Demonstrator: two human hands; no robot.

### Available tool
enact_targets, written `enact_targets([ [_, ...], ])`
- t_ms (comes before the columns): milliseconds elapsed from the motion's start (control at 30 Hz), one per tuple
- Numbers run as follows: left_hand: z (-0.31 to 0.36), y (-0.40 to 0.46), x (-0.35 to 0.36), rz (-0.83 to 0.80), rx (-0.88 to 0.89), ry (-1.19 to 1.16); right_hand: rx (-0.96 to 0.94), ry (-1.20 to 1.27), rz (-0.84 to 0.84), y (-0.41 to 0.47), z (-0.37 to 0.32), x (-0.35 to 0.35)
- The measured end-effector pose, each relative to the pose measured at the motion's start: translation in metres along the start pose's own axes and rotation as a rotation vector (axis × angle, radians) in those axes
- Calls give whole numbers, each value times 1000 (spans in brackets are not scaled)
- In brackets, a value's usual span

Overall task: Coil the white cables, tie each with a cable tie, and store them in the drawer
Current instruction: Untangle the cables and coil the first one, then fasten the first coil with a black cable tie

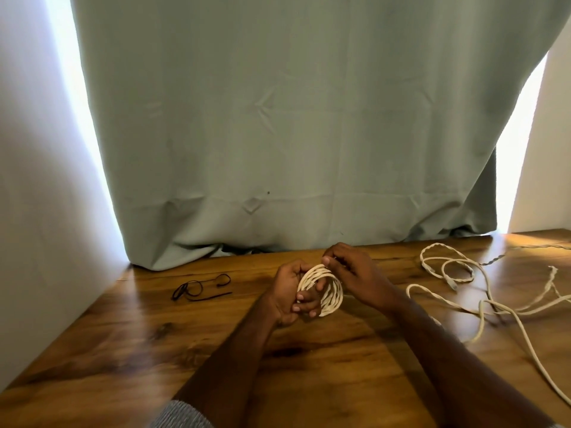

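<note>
A white braided cable wound into a tight coil [330, 295] is held upright just above the wooden table [154, 335]. My left hand [292, 291] grips the coil's left side, fingers curled through its middle. My right hand [352, 274] pinches the coil's top turns from the right. Black cable ties [200, 288] lie on the table to the left of my hands. Loose white cables [482, 291] sprawl in loops across the right of the table. No drawer is in view.
A grey-green curtain [293, 134] hangs behind the table, its hem resting on the back edge. A white wall [40, 211] borders the table on the left. Bright window light shows at both curtain edges.
</note>
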State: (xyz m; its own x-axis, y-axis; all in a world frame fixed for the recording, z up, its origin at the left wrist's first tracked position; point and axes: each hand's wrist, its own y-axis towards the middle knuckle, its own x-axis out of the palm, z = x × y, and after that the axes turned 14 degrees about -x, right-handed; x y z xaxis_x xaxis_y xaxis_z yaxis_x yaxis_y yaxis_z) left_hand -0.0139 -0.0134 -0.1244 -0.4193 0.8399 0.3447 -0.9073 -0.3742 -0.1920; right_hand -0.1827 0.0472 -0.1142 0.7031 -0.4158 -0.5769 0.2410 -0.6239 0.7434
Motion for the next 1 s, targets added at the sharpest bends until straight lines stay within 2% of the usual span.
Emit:
enact_targets([
  [100, 2, -2, 3, 2, 77, -45, 146, 148, 48, 3, -4, 10],
  [267, 1, -10, 7, 326, 245, -19, 313, 248, 240, 16, -16, 32],
  [367, -3, -19, 5, 411, 251, -19, 359, 166, 275, 19, -37, 52],
  [467, -8, -38, -3, 336, 235, -86, 299, 126, 390, 22, -60, 70],
  [567, -10, -64, -17, 138, 224, -255, 274, 74, 450, 31, -68, 89],
  [667, -13, -85, -31, 178, 303, -324, 285, 127, 501, 46, -71, 111],
  [733, -14, -93, -42, 285, 370, -342, 286, 95, 544, 58, -74, 130],
  [800, -11, -101, -50, 427, 386, -351, 282, 173, 527, 69, -80, 152],
  [900, -2, -118, -60, 788, 345, -359, 206, 238, 390, 79, -86, 181],
  [1000, 8, -134, -82, 1101, 424, -346, 135, 273, 268, 85, -89, 195],
])
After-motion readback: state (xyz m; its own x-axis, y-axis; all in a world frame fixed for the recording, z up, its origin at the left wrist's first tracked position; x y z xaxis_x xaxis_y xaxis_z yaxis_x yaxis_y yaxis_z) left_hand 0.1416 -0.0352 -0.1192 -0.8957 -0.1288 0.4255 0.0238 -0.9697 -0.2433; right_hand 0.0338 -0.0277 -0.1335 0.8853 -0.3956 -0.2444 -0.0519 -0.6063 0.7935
